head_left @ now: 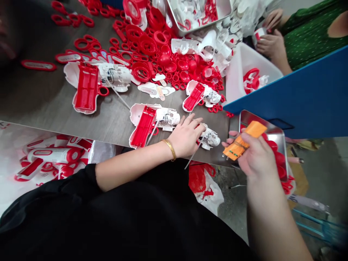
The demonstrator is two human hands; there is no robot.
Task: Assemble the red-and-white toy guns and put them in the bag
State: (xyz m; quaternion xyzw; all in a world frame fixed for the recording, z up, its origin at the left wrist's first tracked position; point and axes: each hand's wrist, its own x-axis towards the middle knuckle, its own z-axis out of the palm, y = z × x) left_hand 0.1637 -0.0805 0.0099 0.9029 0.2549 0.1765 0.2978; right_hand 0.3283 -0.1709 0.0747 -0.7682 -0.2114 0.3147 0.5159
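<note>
My left hand [187, 135] lies over a toy gun half [210, 138], its fingers stretched out and the palm hiding the grip part. In my right hand [258, 154] is an orange block-like object [246, 140] with a dark band round it and small green and metallic bits at its lower end; I cannot make out its kind. Left of my left hand lies another toy gun half [144, 125], a white shell with a red grip insert, wires and a thin pale strip. Two more halves, one larger-looking [87, 87] and one farther back [193, 97], rest on the table.
Piles of red rings and caps [163, 61] cover the table's back. A metal tray [179, 29] and a white bin [233, 72] hold parts. A blue panel [304, 98] stands at right, above a metal tray of red parts [281, 159]. A co-worker's hands [272, 41] hold a part.
</note>
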